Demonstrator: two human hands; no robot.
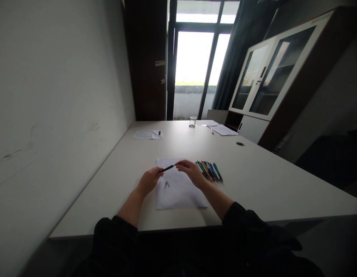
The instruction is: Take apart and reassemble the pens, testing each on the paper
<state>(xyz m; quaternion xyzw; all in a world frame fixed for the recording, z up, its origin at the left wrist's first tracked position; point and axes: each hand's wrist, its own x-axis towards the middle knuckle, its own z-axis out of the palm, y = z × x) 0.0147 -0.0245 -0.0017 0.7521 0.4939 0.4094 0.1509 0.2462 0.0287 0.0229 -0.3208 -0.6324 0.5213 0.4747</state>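
Above a sheet of white paper point(181, 194), a black pen point(167, 168) is held between my two hands. My left hand point(151, 179) is closed around its left end. At its thin right end, the fingers of my right hand point(190, 171) are pinched together. Whether a small separate part sits in that pinch, I cannot tell. On the paper below the pen lie small dark pieces point(167, 184), too small to name. A row of several pens point(209, 171) in green, blue, black and orange lies on the table, right of my right hand.
At the far end of the white table point(115, 204) stand a clear glass point(192, 122) and stacked papers point(224, 130) with a pen point(212, 131) beside them. Another sheet point(146, 134) lies far left. A round cable hole point(240, 144) is at right. A wall point(65, 96) borders the left side.
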